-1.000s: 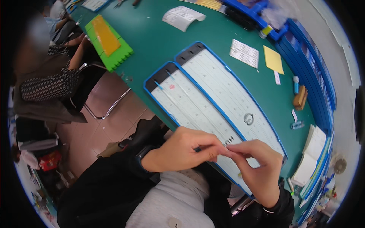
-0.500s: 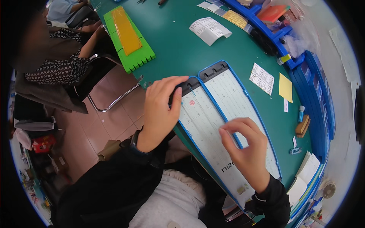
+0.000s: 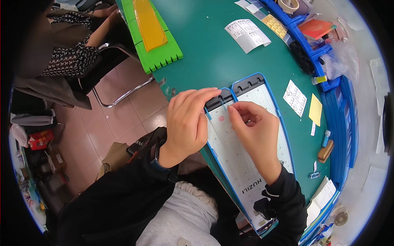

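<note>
A long, blue-edged folding case lies opened out, its two pale panels marked with rows of small dots and figures. Black slotted strips cross the far ends of both panels. My left hand grips the left panel's far corner, fingers laid over the black strip. Just right of it, my right hand is closed in a pinch, thumb and forefinger against the panel below the strip. A thin bluish strand or pin shows by these fingertips. Whatever they hold is too small to make out.
A green slotted board with a yellow strip lies at the far left of the green table. Printed sheets, a yellow note and a wooden block sit around. Blue trays line the right. Someone sits at far left.
My right hand has gone from above the middle of the panels to the left panel's far end, its fingers pinched there. My left hand stays at the corner. The whole view has shifted slightly.
</note>
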Action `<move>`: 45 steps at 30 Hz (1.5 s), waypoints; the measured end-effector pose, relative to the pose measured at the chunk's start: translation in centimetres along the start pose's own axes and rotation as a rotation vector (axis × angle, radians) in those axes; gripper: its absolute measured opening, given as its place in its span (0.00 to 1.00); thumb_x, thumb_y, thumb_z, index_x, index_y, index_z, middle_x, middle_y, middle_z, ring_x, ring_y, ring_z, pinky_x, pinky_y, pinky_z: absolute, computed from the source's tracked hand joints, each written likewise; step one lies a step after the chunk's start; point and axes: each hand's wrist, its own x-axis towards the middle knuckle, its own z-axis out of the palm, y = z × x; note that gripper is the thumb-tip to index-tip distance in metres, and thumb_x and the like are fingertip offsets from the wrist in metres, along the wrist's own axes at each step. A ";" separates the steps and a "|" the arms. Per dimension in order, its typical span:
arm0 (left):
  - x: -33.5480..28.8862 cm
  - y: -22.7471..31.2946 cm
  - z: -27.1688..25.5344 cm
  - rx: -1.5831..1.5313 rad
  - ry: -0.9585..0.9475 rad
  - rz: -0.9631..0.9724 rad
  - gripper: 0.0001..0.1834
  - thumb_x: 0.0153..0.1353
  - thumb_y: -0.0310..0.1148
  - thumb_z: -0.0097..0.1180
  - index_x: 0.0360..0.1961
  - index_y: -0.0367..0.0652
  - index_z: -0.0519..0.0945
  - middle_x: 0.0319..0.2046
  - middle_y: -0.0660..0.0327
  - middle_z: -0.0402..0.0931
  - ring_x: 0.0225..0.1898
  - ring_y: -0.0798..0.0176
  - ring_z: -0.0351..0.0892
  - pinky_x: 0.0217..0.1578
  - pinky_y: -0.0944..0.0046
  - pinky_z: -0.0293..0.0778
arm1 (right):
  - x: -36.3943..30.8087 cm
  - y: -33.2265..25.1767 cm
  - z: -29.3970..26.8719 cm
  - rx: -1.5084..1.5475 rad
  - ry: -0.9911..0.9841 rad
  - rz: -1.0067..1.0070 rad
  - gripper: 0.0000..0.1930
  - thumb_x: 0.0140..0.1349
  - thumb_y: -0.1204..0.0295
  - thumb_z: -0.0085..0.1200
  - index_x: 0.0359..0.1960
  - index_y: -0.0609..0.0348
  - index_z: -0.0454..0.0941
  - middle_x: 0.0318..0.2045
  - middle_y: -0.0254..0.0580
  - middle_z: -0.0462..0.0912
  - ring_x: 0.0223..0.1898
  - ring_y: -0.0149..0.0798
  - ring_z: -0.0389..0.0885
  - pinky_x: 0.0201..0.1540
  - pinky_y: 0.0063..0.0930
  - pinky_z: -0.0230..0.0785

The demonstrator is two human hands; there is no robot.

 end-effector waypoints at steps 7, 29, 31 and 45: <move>0.4 0.2 0.0 -0.007 -0.013 0.000 0.21 0.53 0.18 0.42 0.47 0.41 0.80 0.48 0.59 0.81 0.46 0.53 0.75 0.50 0.58 0.64 | 0.2 -0.2 0.2 -0.025 0.008 -0.050 0.06 0.57 0.75 0.62 0.33 0.64 0.82 0.25 0.40 0.84 0.22 0.27 0.79 0.27 0.20 0.71; 0.0 2.9 -0.7 0.188 -0.265 0.140 0.27 0.47 0.16 0.42 0.46 0.44 0.84 0.60 0.50 0.70 0.64 0.44 0.63 0.65 0.48 0.55 | -13.8 2.3 -15.5 -0.562 0.085 0.236 0.09 0.56 0.76 0.62 0.39 0.59 0.82 0.42 0.40 0.81 0.25 0.36 0.79 0.28 0.28 0.70; -0.3 3.6 -0.4 0.180 -0.327 0.160 0.27 0.47 0.16 0.42 0.48 0.41 0.82 0.60 0.49 0.69 0.66 0.44 0.62 0.66 0.47 0.53 | -15.3 2.9 -17.4 -0.634 0.130 0.327 0.08 0.56 0.76 0.62 0.38 0.59 0.82 0.40 0.41 0.82 0.28 0.37 0.79 0.29 0.27 0.70; -0.7 5.3 -1.0 0.302 -0.533 0.266 0.28 0.53 0.15 0.38 0.57 0.35 0.72 0.63 0.49 0.65 0.66 0.45 0.62 0.69 0.48 0.52 | -18.2 6.0 -12.7 -0.517 0.129 0.180 0.04 0.53 0.79 0.59 0.28 0.61 0.77 0.27 0.42 0.78 0.30 0.44 0.78 0.32 0.32 0.70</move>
